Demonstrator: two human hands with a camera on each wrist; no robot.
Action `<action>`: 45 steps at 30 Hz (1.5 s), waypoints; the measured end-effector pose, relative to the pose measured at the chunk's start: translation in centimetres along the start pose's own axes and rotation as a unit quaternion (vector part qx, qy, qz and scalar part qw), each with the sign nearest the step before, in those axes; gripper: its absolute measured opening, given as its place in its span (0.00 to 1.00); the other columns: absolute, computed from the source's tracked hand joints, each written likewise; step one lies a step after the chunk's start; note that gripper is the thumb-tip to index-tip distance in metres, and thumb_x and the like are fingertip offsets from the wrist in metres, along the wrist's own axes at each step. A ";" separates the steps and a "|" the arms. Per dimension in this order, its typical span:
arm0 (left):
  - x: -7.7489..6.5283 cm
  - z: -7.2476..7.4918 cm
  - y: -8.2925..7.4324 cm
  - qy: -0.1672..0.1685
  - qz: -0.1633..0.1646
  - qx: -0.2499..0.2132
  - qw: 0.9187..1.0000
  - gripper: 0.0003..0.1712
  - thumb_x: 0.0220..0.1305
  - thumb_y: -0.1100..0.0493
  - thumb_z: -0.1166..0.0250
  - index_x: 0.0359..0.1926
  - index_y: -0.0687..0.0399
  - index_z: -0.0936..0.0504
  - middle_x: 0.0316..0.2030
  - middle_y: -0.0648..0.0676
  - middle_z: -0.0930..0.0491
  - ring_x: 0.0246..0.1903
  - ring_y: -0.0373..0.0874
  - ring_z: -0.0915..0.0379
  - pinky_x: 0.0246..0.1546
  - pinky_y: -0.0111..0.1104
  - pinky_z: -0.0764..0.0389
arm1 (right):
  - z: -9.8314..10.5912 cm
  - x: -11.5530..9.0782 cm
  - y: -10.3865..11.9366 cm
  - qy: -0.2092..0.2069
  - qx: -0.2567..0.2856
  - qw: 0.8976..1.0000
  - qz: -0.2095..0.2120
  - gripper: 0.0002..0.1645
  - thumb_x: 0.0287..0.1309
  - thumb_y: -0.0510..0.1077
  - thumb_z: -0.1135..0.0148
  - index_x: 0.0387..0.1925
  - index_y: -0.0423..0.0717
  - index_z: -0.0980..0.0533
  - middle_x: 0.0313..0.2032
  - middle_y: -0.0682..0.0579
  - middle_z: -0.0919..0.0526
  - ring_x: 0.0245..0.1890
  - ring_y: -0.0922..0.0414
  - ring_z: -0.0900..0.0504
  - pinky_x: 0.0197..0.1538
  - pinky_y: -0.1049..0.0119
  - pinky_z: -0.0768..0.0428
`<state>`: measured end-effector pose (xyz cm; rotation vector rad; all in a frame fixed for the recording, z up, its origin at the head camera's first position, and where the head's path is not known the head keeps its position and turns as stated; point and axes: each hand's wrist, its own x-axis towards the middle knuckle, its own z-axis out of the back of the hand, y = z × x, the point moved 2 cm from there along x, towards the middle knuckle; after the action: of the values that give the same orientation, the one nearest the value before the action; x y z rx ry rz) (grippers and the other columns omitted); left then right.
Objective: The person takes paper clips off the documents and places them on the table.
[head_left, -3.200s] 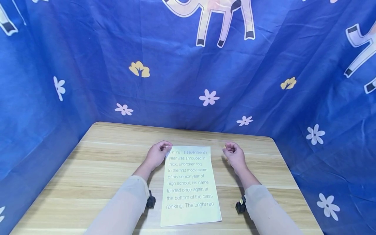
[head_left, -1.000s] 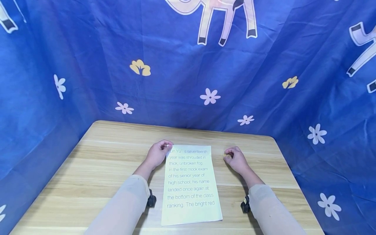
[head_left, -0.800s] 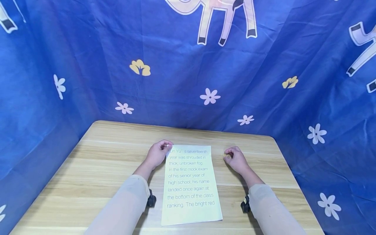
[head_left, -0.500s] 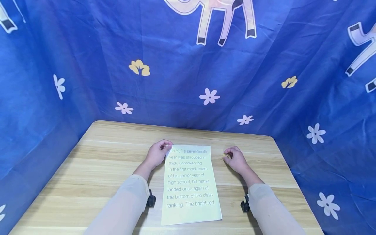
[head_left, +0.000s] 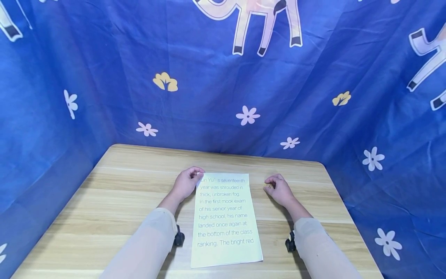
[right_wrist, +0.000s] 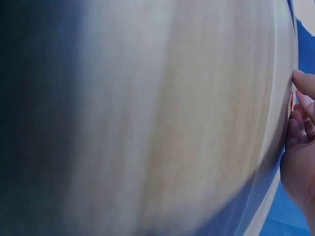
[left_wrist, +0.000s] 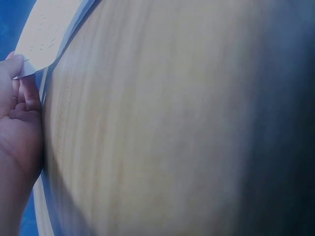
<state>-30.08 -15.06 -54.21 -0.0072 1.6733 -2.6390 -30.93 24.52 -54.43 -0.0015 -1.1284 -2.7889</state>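
A pale yellow paper (head_left: 224, 217) with large printed English text lies upright to the viewer on the wooden table (head_left: 122, 201). My left hand (head_left: 184, 184) pinches its top left corner between thumb and fingers. The left wrist view also has this paper (left_wrist: 47, 34) at the fingertips of the left hand (left_wrist: 19, 113). To the right of the paper, apart from it, my right hand (head_left: 280, 190) is low over the table. Thumb and index finger are curled around a small yellow thing (head_left: 266, 185), too small to name and partly hidden. The right hand (right_wrist: 302, 132) is cut off in its wrist view.
Behind and on both sides of the table hangs a blue cloth (head_left: 205, 97) printed with flowers and animals. Black wrist devices sit on the left wrist (head_left: 179, 236) and the right wrist (head_left: 290, 242).
Since the oldest frame my right hand has come down and slightly nearer, bringing the small yellow thing low over the table. The left hand and paper stay in place.
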 end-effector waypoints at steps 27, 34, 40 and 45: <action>0.0 -0.3 -0.6 0.020 -0.040 0.101 0.994 0.12 0.82 0.54 0.38 0.56 0.50 0.14 0.42 0.53 0.16 0.42 0.47 0.21 0.48 0.39 0.23 | 1.9 -0.8 6.2 -0.043 0.116 0.992 -0.041 0.18 0.73 0.41 0.36 0.60 0.39 0.18 0.66 0.38 0.28 0.70 0.38 0.24 0.73 0.41 0.22; 0.1 -1.1 -1.7 0.029 -0.113 0.198 0.973 0.10 0.80 0.58 0.36 0.54 0.54 0.13 0.44 0.55 0.10 0.45 0.49 0.14 0.53 0.46 0.15 | 2.2 -3.3 9.5 -0.050 0.208 0.974 -0.072 0.14 0.77 0.43 0.37 0.59 0.45 0.17 0.68 0.44 0.28 0.70 0.43 0.24 0.67 0.46 0.21; 0.5 -1.6 -2.2 0.025 -0.160 0.270 0.949 0.10 0.79 0.58 0.35 0.55 0.54 0.12 0.52 0.57 0.10 0.56 0.56 0.13 0.63 0.50 0.16 | 3.1 -5.7 10.9 -0.054 0.311 0.944 -0.094 0.18 0.79 0.44 0.40 0.63 0.42 0.20 0.67 0.46 0.23 0.60 0.48 0.20 0.65 0.55 0.24; 1.0 -1.8 -2.2 0.023 -0.163 0.282 0.945 0.09 0.78 0.59 0.34 0.53 0.52 0.11 0.50 0.56 0.09 0.55 0.56 0.12 0.63 0.50 0.15 | 4.0 -7.2 11.9 -0.069 0.359 0.927 -0.086 0.15 0.78 0.41 0.41 0.59 0.39 0.20 0.62 0.49 0.22 0.55 0.54 0.22 0.69 0.51 0.25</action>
<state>-31.08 -12.50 -53.01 -0.2329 0.9259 -3.2890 -22.53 19.70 -43.73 -0.0273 -2.2101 -2.3536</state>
